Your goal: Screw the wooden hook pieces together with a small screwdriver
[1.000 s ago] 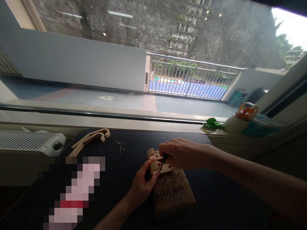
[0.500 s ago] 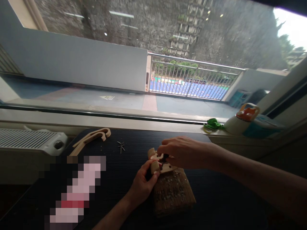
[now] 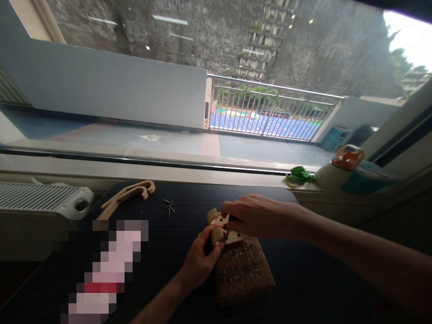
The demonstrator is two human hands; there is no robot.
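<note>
A small pale wooden piece (image 3: 218, 221) with curved cut-outs rests on the far end of a worn wooden block (image 3: 243, 270) on the dark table (image 3: 168, 252). My left hand (image 3: 199, 261) pinches the piece's near edge, thumb on top. My right hand (image 3: 253, 216) is closed around a small dark-handled tool whose tip presses down onto the piece. Wood chips speckle the block's top.
A long curved wooden part (image 3: 126, 194) lies at the table's far left, with a few small nails (image 3: 169, 206) beside it. A white radiator (image 3: 40, 198) stands at left. On the sill at right sit a green cloth (image 3: 299, 173) and a white-and-orange container (image 3: 340, 168).
My right hand has shifted slightly over the piece, lifting a little and coming back down. My left hand and the block stay put.
</note>
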